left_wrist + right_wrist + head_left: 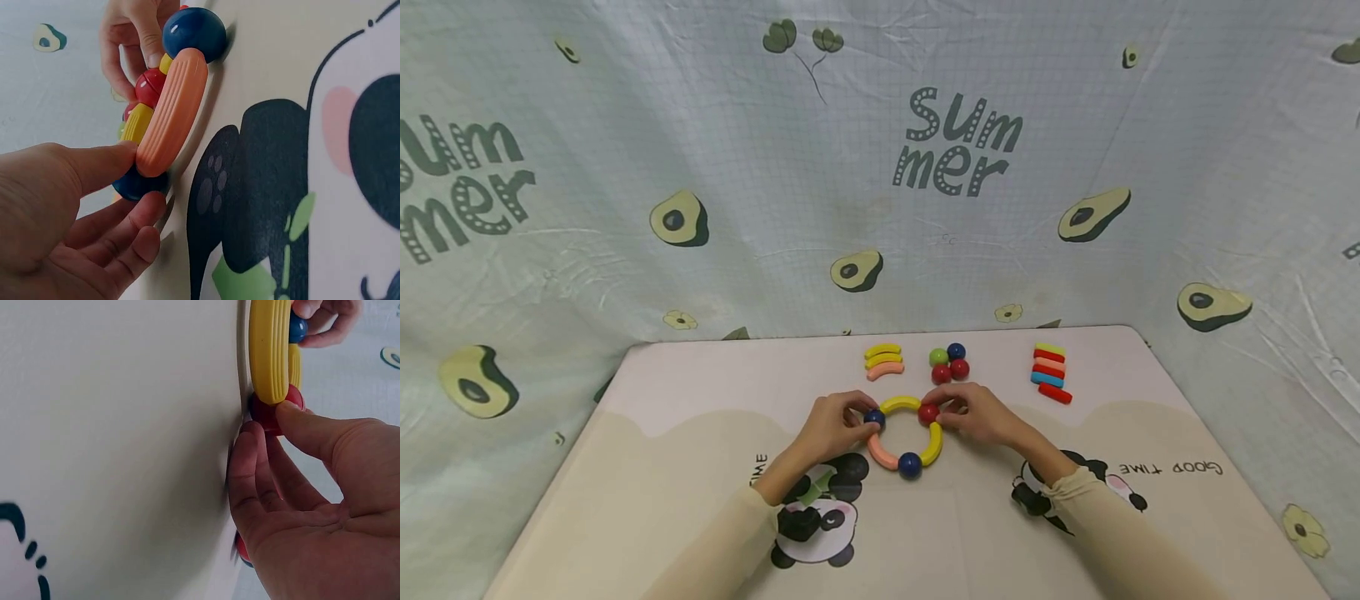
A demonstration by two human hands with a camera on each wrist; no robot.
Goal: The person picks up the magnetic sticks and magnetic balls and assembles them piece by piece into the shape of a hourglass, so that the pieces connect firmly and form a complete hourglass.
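Observation:
A ring of balls and curved ridged rods lies on the table between my hands. My left hand (837,426) pinches the dark blue ball (874,418) at the ring's left, thumb on one side and fingers on the other. With thumb and fingers my right hand (976,414) grips the red ball (928,413) at the right. A curved yellow rod (900,404) spans the top between these balls. Down the left runs a curved salmon rod (173,112); down the right, another yellow rod (270,353). Both meet a second dark blue ball (910,465) at the bottom.
Behind the ring lie loose yellow rods (883,359) with a salmon rod (886,371), and a cluster of red, blue and green balls (951,364). Short coloured sticks (1048,367) lie at the back right. A printed cloth (925,250) hangs behind the table (700,383).

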